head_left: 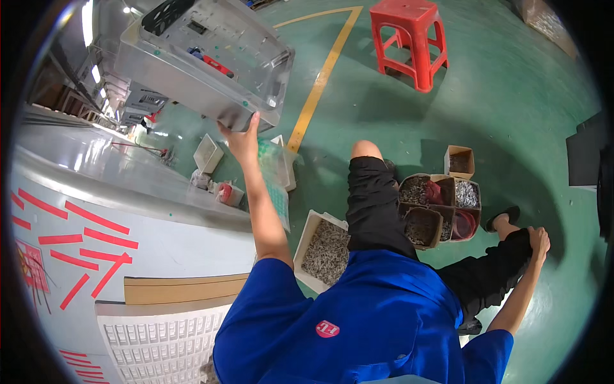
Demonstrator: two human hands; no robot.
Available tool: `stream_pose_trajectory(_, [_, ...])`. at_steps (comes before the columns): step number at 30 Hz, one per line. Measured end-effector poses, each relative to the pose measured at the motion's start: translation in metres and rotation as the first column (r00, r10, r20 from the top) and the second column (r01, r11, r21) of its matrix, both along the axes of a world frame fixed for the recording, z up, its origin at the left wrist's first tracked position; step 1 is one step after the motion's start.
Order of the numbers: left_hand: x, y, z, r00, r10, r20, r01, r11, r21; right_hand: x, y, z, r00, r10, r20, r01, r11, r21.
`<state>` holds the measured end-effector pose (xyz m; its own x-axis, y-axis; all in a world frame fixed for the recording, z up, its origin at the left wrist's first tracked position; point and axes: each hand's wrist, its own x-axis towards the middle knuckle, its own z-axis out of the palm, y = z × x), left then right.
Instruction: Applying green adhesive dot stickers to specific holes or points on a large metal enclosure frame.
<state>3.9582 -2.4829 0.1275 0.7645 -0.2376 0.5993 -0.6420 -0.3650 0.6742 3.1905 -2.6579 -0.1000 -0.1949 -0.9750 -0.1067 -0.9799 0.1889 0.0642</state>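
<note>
At the far left, a large translucent plastic bin (185, 93) is tilted, and a red-and-blue object (217, 66) lies inside it. My left hand (242, 142) is closed on the bin's near lower edge, with the thumb against its outer wall; some fingers are hidden under it. My right hand (540, 242) rests over my knee on the right, fingers bent across the black trouser leg and nothing seen in them. Between my left arm and left leg stands a white tub (303, 240) full of small greyish parts. Several brown containers (440, 225) with small parts and red plastic stand between my legs.
A white workbench (192, 249) with red tape strips runs along my left. Greenish translucent plastic sheeting (275, 185) and a small white bin (206, 155) lie beyond it. A red stool (409, 19) stands ahead, right of a yellow floor line (323, 77). A dark box (585, 153) is far right.
</note>
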Motion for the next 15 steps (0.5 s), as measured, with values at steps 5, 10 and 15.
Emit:
stream_pose_trajectory(5, [0.048, -0.026, 0.0, 0.999, -0.039, 0.027, 0.039, 0.999, -0.026, -0.014, -0.005, -0.019, 1.0, 0.031, -0.002, -0.031, 0.999, -0.02])
stream_pose_trajectory(10, [0.073, -0.054, -0.002, 0.998, -0.065, 0.0, 0.065, 0.996, 0.067, -0.01, -0.004, -0.015, 1.0, 0.008, 0.007, -0.008, 1.0, -0.023])
stream_pose_trajectory(15, [0.069, -0.071, -0.001, 0.984, -0.133, -0.115, 0.148, 0.979, 0.138, -0.006, 0.0, -0.013, 0.999, -0.017, -0.033, 0.016, 0.999, -0.044])
